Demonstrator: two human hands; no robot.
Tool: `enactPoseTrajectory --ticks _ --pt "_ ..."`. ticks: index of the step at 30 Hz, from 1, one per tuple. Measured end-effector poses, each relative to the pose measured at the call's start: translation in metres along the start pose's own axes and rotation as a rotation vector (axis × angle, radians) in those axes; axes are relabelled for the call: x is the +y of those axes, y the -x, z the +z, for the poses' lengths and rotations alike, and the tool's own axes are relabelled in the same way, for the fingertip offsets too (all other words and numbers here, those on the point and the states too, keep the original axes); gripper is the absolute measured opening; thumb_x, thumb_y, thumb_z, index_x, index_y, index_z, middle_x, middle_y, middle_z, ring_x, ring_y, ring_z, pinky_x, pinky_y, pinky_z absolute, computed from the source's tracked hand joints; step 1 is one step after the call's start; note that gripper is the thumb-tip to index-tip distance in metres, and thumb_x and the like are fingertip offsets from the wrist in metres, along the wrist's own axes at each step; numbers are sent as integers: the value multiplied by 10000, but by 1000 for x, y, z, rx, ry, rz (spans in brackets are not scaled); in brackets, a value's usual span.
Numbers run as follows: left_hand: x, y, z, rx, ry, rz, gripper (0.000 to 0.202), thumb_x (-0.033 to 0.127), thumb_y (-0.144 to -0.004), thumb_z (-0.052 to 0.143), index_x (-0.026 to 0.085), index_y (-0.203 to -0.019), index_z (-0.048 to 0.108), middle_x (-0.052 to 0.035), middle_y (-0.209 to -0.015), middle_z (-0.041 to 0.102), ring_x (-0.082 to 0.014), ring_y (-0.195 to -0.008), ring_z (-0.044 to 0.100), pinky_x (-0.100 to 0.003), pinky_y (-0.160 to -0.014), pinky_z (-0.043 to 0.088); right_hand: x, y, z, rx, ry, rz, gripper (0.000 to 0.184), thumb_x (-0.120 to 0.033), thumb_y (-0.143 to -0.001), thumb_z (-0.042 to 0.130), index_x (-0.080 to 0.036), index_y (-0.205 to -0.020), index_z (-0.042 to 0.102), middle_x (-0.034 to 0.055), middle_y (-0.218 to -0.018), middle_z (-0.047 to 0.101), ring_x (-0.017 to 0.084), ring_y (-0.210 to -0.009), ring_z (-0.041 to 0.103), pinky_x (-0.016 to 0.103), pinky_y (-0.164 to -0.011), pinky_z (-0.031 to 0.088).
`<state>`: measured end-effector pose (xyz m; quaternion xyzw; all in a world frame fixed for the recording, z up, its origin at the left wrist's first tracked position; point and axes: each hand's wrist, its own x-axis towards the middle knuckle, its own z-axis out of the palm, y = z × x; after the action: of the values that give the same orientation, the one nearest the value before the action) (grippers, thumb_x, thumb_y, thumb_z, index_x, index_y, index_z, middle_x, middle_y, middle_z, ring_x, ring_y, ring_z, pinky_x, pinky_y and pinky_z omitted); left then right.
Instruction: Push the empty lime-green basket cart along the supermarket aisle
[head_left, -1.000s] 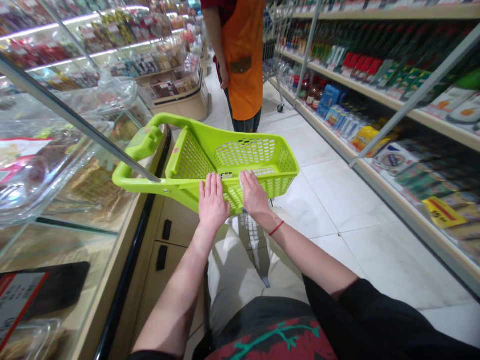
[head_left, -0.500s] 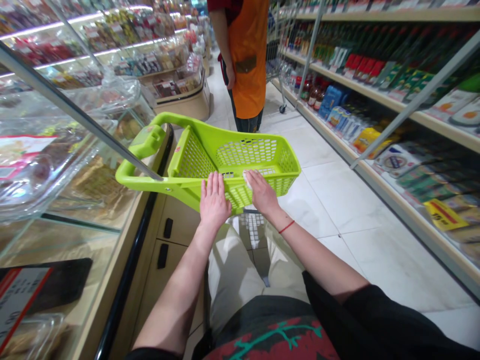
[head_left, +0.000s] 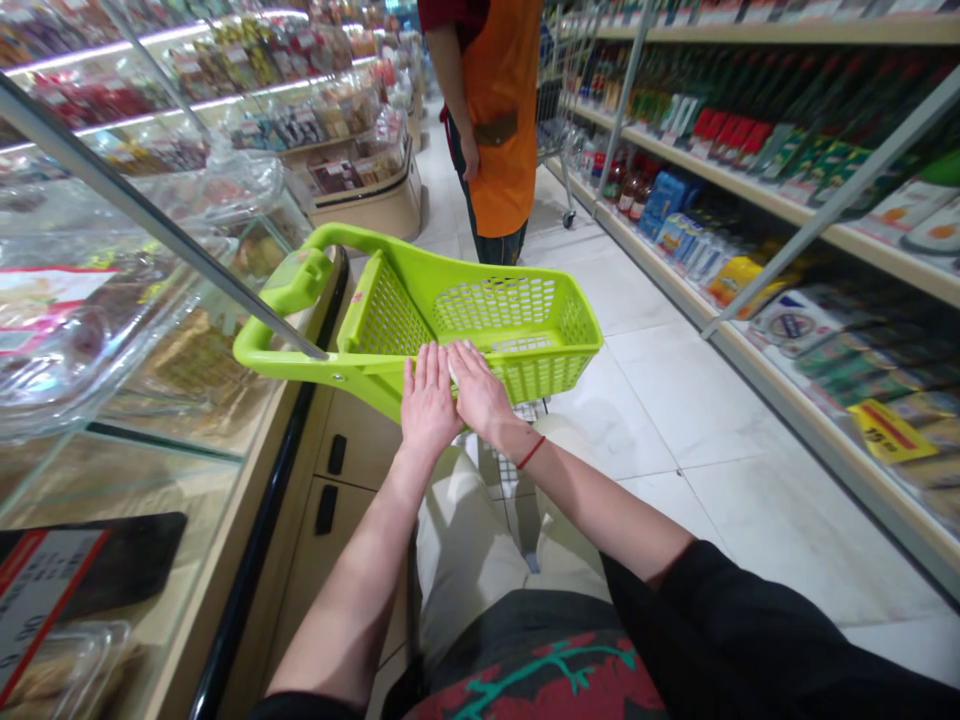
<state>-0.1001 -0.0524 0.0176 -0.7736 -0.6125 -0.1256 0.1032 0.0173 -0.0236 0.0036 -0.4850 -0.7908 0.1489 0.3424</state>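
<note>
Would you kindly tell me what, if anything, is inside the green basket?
Inside the green basket, only its perforated walls and base show; its near wall hides part of the base.

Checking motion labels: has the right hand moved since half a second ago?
Yes, leftward: judged against the green basket, the right hand shifted along its near side toward the left hand.

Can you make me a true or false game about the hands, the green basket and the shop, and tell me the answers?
1. The left hand touches the green basket. True.
2. The right hand is far from the left hand. False: they are close together.
3. A red band is on the right wrist. True.
4. The person ahead wears a blue apron. False: the apron is orange.
</note>
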Motion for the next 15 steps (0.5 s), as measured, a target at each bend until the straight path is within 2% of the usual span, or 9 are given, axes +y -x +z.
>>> enactPoseTrajectory --ticks 3,7,12,15 --pt "-1 1 0 5 -4 7 840 268 -859 500 13 -1607 214 -198 -1695 216 -306 -1603 117 -518 -1313 33 -2 -2 1 -20 -14 -55 724 28 -841 393 -60 -1559 402 159 -1649 371 201 -1578 237 413 -1312 242" --pt "-1 1 -4 -24 -14 13 907 242 -809 537 -7 -1607 185 -210 -1699 191 -314 -1604 104 -521 -1313 38 24 9 -14 19 5 -76 679 11 -880 364 -94 -1547 439 142 -1619 431 216 -1557 300 445 -1294 289" --pt "0 -1 -11 -47 -19 20 903 230 -810 545 -6 -1607 192 -202 -1701 187 -308 -1603 110 -509 -1315 44 70 30 -41 114 111 61 708 65 -827 353 -84 -1503 498 152 -1566 507 232 -1525 372 466 -1276 323" --pt "-2 1 -13 -48 -20 21 896 234 -818 540 -7 -1607 191 -199 -1703 173 -307 -1603 105 -508 -1315 40 87 38 -50 161 147 129 722 70 -794 381 -57 -1495 496 184 -1558 507 258 -1527 366 487 -1266 338"
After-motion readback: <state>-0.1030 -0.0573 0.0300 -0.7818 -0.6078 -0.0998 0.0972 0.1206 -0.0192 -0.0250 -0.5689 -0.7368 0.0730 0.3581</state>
